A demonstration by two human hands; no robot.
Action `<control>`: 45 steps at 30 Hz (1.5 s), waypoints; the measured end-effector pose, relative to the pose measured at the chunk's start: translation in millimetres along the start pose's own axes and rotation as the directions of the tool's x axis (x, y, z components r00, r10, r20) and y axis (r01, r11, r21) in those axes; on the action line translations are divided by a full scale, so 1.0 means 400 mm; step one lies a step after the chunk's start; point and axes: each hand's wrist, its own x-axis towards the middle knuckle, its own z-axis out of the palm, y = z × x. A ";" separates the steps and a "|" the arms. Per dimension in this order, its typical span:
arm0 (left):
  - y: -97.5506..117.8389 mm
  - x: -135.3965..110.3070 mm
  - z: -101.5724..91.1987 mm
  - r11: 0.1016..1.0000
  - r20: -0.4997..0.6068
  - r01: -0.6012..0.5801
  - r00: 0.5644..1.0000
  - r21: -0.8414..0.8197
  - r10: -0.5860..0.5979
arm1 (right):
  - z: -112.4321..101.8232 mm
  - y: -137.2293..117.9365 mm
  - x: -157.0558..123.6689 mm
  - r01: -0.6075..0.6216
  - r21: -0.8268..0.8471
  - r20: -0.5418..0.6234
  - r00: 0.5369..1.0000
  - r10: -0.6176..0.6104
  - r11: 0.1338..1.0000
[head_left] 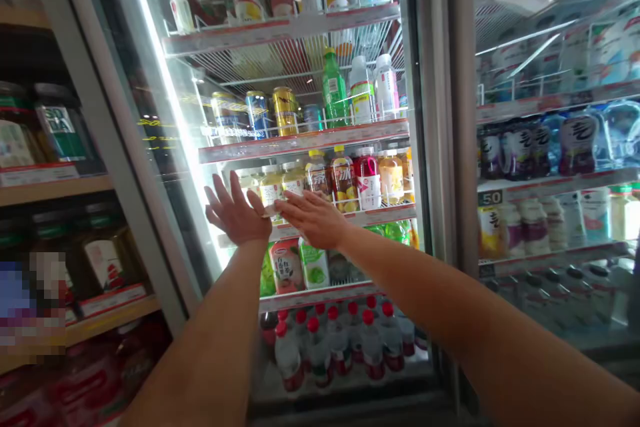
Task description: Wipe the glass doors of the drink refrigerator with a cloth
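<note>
The left hand (237,212) and the right hand (314,219), fingers stretched, seem to grasp nothing, and at one o'clock from the right hand yellow-capped bottles (343,180) stand upright, labels (316,178) facing outward, probably for easy reading.

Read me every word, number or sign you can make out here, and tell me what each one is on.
"50": a small dark sign on the right-hand cooler's shelf edge.
"冰": the right-hand yellow-capped bottle.
"茶", probably: the left-hand yellow-capped bottle.
"SPA", seemingly: a dark-lidded container at far left.
Too small or blurred: the pink carton, shelf price strips and remaining labels.
</note>
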 end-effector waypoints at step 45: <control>0.000 -0.007 -0.003 0.997 0.018 0.058 0.998 0.052 -0.059 | -0.099 0.210 -0.079 -0.694 0.206 -0.379 0.593 0.710 0.689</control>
